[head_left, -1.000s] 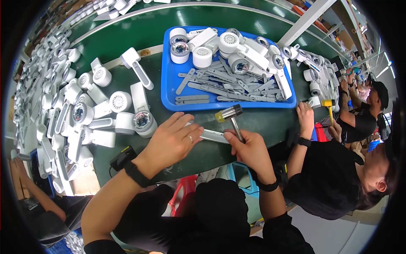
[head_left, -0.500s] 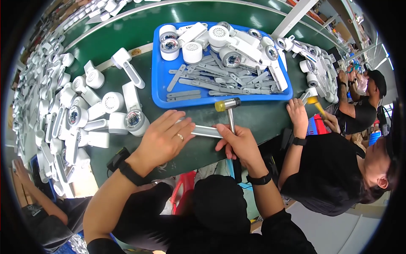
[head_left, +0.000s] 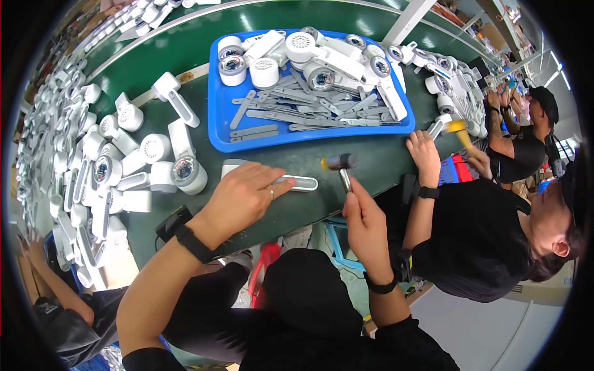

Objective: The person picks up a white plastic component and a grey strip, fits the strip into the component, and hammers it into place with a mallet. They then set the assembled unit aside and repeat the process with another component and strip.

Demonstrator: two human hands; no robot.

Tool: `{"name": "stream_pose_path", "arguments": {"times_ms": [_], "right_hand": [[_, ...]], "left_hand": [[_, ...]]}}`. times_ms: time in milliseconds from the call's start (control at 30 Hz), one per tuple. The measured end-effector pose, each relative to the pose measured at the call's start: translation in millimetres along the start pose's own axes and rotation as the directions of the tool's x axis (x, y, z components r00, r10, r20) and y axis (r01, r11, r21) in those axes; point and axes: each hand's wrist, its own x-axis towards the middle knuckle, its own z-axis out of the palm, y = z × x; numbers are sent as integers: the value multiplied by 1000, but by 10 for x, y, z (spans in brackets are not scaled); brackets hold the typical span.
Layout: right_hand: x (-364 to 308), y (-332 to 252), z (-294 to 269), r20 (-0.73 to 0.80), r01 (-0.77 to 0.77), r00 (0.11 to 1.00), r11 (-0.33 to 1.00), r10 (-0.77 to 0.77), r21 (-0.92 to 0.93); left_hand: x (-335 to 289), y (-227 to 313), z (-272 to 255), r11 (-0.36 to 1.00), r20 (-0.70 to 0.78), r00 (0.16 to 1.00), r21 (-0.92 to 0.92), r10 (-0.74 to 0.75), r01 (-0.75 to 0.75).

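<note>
A white hair-dryer-shaped device [head_left: 305,183] lies on the green tabletop, under and around my left hand [head_left: 241,196]. My fingers grip it from above; its looped handle end sticks out to the right, and a bit of its head shows at the upper left. The middle is hidden by the hand. My right hand [head_left: 366,227] is closed round the metal shaft of a small two-faced mallet [head_left: 339,162]. The mallet's head, yellowish at one end and dark at the other, is blurred and hangs in the air right of the handle, apart from it.
A blue tray [head_left: 309,137] beyond my hands holds white devices and loose grey strips [head_left: 255,131]. Piles of similar white devices [head_left: 127,162] cover the left side. At right, a co-worker's hand [head_left: 424,154] rests near the table edge, with a yellow mallet [head_left: 459,131] alongside.
My right hand has come away from the device and swung the mallet to the right. My left hand still holds the device, whose handle end now shows free. The view has shifted slightly.
</note>
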Motion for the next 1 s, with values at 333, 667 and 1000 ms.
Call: {"name": "stream_pose_path", "arguments": {"times_ms": [333, 667, 1000], "right_hand": [[-182, -79, 48, 4, 171, 983, 911, -183, -376], [-171, -233, -14, 83, 217, 976, 875, -201, -434], [-137, -484, 16, 7, 287, 949, 850, -317, -442]], "left_hand": [[49, -7, 9, 1000, -27, 999, -7, 17, -17], [11, -17, 14, 998, -25, 998, -36, -49, 48], [-99, -86, -188, 951, 62, 952, -51, -301, 304]]}}
